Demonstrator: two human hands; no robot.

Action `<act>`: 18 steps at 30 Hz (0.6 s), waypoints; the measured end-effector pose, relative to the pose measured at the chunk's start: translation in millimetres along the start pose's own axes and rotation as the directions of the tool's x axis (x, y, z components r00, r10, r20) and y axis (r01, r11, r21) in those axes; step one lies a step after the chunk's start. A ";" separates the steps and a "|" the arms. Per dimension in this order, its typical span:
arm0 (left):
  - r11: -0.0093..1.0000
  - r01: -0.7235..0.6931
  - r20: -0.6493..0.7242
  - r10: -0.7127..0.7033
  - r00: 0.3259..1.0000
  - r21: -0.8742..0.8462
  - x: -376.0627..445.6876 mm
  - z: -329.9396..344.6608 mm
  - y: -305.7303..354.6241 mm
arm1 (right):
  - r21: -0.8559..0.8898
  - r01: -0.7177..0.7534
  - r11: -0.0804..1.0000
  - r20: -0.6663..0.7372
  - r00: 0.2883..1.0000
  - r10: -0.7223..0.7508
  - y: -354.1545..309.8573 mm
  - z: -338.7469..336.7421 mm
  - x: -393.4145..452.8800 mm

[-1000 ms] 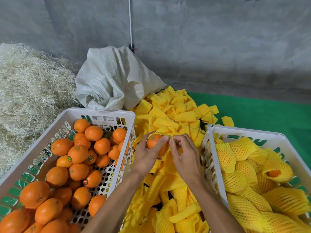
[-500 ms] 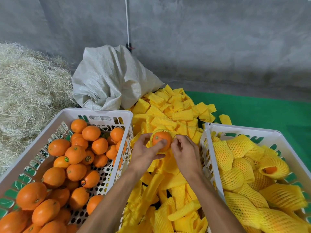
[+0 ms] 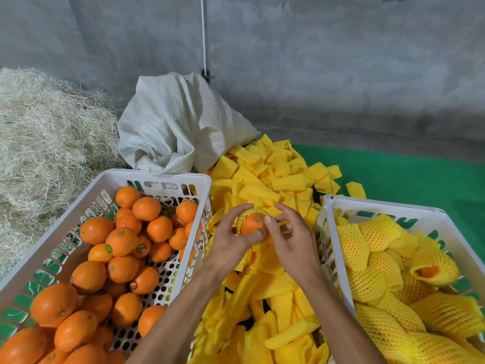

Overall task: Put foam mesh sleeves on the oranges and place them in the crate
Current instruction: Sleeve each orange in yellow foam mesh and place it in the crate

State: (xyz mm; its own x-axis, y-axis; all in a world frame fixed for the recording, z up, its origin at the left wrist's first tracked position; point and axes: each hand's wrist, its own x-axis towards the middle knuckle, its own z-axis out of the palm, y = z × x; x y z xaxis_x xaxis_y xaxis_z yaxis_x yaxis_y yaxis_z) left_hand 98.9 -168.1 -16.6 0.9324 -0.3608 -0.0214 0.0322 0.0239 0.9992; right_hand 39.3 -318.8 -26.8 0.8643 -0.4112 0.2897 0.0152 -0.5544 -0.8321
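Between two crates, my left hand (image 3: 231,239) and my right hand (image 3: 291,237) hold one orange (image 3: 252,224) over the pile of flat yellow foam sleeves (image 3: 265,185). A yellow mesh sleeve (image 3: 249,213) wraps the orange's far side, and its stem end shows toward me. My left thumb and fingers curl round the fruit. The fingers of my right hand pinch the sleeve's edge at the orange's right side. The white crate on the left (image 3: 168,177) holds several bare oranges (image 3: 123,240). The white crate on the right (image 3: 383,206) holds several sleeved oranges (image 3: 378,282).
A white woven sack (image 3: 178,122) lies behind the sleeve pile. Straw (image 3: 44,143) is heaped at the far left. A green mat (image 3: 409,174) covers the floor at the right, and a grey concrete wall stands behind everything.
The orange has turned so its stem end faces me, and the sleeve has slid further over its far side. Both hands stay on it in the same spot.
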 end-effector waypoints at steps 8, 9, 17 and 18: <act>0.990 0.127 0.036 -0.125 0.992 -0.069 -1.1 2.0 6.4 | -0.050 0.084 0.995 -0.034 0.996 -0.086 0.9 -3.0 2.2; 0.984 0.154 0.039 -0.151 0.988 -0.086 -0.9 2.6 6.4 | -0.098 0.098 0.990 -0.053 0.993 -0.104 -0.6 -2.5 3.0; 0.971 0.233 -0.009 -0.234 0.972 -0.053 4.2 9.4 -1.8 | -0.204 0.184 0.962 -0.208 0.952 -0.226 -13.1 -2.9 -1.8; 0.975 0.222 -0.036 -0.223 0.974 -0.034 4.4 8.2 -2.2 | -0.187 0.219 0.958 -0.172 0.953 -0.251 -13.8 -0.8 -2.7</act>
State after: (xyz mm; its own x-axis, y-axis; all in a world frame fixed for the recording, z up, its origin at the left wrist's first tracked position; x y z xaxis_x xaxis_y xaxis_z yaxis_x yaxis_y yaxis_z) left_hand 100.0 -177.4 -18.7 0.9141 -0.3231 -0.2448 0.2505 -0.0246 0.9678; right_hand 36.4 -310.6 -15.7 0.7329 -0.3771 0.5662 0.1095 -0.7560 -0.6453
